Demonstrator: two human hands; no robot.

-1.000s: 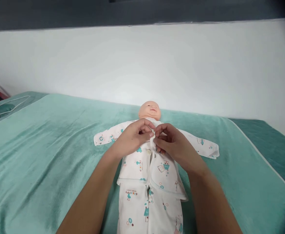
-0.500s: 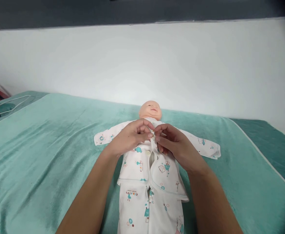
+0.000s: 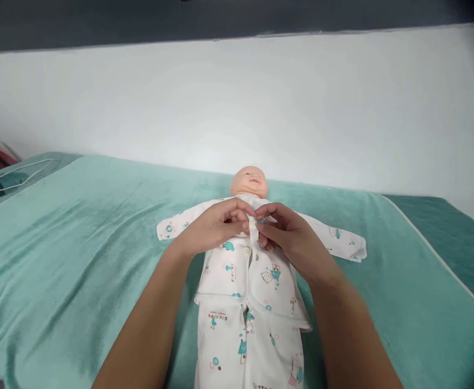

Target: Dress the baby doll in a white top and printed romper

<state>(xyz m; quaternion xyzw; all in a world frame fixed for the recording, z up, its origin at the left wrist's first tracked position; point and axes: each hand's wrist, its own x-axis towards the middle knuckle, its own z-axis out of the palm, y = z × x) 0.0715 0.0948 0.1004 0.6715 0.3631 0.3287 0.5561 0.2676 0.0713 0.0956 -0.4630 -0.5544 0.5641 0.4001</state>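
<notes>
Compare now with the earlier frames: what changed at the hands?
The left hand drew its thumb slightly left, widening the thumb gap to the right hand; more shirt front shows between them. Whether either grip let go is unclear. The doll's head and green cloth stayed put.

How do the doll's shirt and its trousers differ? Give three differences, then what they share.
The left hand and right hand are at the front of the shirt; neither is at the trousers.

The shirt's lower hem shows, while the trousers run off the picture's bottom edge.

The shirt lies on top at the waist; the trousers' upper edge is hidden beneath it.

Both are white with small teal prints.
</notes>
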